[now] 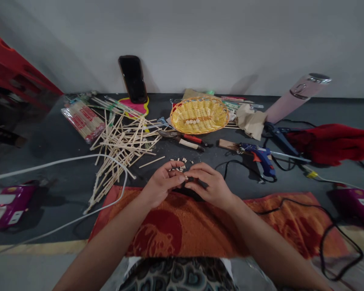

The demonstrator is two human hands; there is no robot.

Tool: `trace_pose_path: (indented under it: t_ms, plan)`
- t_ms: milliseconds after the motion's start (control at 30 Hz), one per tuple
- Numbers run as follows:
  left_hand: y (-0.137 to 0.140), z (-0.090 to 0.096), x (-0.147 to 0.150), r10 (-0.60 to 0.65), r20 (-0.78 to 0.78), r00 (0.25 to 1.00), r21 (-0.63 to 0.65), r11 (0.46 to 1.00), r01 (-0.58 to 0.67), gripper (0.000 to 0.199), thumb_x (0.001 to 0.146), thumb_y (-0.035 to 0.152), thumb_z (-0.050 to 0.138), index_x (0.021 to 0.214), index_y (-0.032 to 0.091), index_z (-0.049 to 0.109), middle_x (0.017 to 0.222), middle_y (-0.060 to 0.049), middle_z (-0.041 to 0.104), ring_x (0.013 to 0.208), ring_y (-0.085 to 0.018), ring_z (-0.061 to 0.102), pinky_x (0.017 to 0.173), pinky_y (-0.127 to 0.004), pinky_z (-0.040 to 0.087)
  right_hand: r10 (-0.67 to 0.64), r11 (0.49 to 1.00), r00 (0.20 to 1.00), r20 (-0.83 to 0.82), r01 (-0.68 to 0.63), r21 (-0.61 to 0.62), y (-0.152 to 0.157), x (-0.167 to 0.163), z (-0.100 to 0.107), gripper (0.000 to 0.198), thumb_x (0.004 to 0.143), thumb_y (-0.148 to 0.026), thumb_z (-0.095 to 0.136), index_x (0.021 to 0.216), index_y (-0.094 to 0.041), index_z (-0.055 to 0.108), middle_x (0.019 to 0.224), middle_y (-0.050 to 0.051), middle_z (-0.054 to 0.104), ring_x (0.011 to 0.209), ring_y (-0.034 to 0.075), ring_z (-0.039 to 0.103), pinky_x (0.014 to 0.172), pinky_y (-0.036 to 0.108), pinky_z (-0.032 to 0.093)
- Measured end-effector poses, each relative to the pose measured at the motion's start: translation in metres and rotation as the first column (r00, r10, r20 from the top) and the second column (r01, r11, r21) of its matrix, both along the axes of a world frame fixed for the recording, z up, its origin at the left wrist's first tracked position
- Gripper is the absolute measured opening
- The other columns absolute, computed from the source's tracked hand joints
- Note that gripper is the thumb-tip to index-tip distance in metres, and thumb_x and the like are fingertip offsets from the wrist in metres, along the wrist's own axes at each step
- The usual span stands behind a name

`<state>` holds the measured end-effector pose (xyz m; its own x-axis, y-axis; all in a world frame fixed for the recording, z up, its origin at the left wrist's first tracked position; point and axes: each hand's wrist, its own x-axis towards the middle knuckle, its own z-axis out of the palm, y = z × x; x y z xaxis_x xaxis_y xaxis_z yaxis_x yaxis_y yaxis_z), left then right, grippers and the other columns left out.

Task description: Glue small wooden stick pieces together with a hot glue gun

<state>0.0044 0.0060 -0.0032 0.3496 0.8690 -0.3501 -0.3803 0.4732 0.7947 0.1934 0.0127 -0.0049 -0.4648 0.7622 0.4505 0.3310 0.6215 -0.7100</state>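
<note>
My left hand (165, 182) and my right hand (208, 182) meet at the front middle of the table, fingertips together. Between them shows a small pale piece of wooden stick (186, 178), pinched by the fingers of both hands. Just beyond the fingers lie several short cut stick pieces (184, 160). One longer stick (151, 162) rests left of them. Farther back are pliers-like cutters (190, 144) with a red and a white handle. To the right, a blue glue gun (261, 158) lies by a wooden block (227, 144).
Loose wooden sticks (121, 141) and a wrapped pack (83, 119) spread on the left. A yellow basket (200, 115) stands at the back, between a propped phone (134, 79) and a pink flask (300, 97). An orange towel (200, 230) covers the front edge; cords cross both sides.
</note>
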Motion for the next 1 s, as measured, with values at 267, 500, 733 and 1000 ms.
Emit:
trace_pose_path:
  t_ms: [267,500,733,1000]
  plan:
    - [0.0009,-0.0014,-0.0005,0.004,-0.003,1.0,-0.021,1.0,-0.004,0.042,0.067,0.022,0.077,0.105,0.018,0.058,0.072,0.002,0.064,0.058,-0.007,0.055,0.058,-0.02,0.041,0.012,0.997,0.999,-0.031,-0.014,-0.082,-0.0011,0.0002,0.0025,0.021,0.088,-0.021,0.057,0.108,-0.023,0.066,0.099,0.007,0.064,0.096,0.018,0.061,0.085,0.034,0.052]
    - [0.0007,0.0,-0.0004,0.005,-0.021,1.0,0.023,1.0,-0.005,0.043,0.069,0.022,0.077,0.107,0.017,0.056,0.071,0.002,0.063,0.06,-0.007,0.055,0.06,-0.019,0.042,-0.015,1.0,0.999,-0.029,0.015,-0.007,-0.0004,-0.0019,-0.001,0.021,0.088,-0.018,0.056,0.107,-0.023,0.066,0.098,0.007,0.064,0.094,0.017,0.061,0.083,0.032,0.053]
    - [0.0002,-0.0031,0.0014,0.069,-0.048,0.996,0.091,0.994,-0.064,0.05,0.067,0.022,0.078,0.111,0.019,0.054,0.069,0.004,0.062,0.061,-0.006,0.053,0.062,-0.018,0.04,-0.04,0.998,0.999,-0.005,0.04,0.043,0.0002,-0.0018,-0.0038,0.021,0.088,-0.016,0.056,0.106,-0.021,0.066,0.097,0.007,0.063,0.092,0.016,0.061,0.082,0.03,0.053]
    - [-0.0003,-0.0043,0.0015,0.069,-0.018,0.997,0.111,0.992,-0.067,0.049,0.069,0.018,0.076,0.112,0.019,0.053,0.073,0.002,0.064,0.064,-0.006,0.054,0.063,-0.018,0.041,-0.039,0.998,0.999,-0.025,0.04,0.043,-0.0007,-0.0029,-0.002,0.019,0.088,-0.016,0.057,0.104,-0.021,0.066,0.096,0.007,0.064,0.091,0.015,0.061,0.082,0.029,0.053]
